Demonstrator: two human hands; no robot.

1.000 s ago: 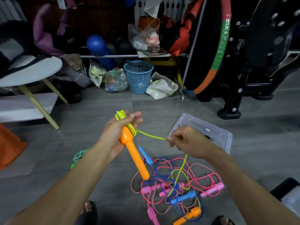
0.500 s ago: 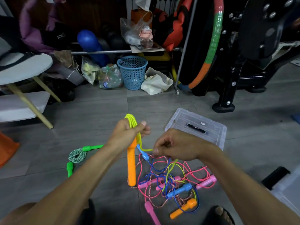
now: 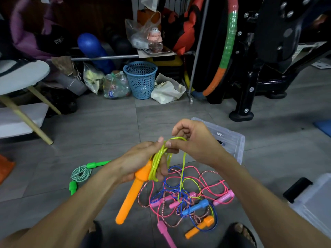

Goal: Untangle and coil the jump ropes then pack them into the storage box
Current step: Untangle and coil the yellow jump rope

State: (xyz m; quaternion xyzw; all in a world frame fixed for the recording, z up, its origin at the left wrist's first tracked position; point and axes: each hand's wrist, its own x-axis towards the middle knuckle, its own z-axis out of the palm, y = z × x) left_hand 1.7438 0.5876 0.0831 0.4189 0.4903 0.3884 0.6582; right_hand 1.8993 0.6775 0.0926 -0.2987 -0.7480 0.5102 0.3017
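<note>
I see the yellow-green rope (image 3: 157, 163) looped in several turns around my left hand (image 3: 143, 161), which grasps those coils together with the orange handle (image 3: 132, 192) slanting down to the near left. My right hand (image 3: 193, 140) pinches the top loop just beside the left fingertips. A strand drops to the tangled pile of ropes (image 3: 186, 197) on the floor below. The clear storage box (image 3: 232, 142) sits just beyond, right; a coiled green rope (image 3: 80, 174) lies left.

Glossy plastic orange handle (image 3: 131, 192); matt grey floor tiles (image 3: 111, 122)
</note>
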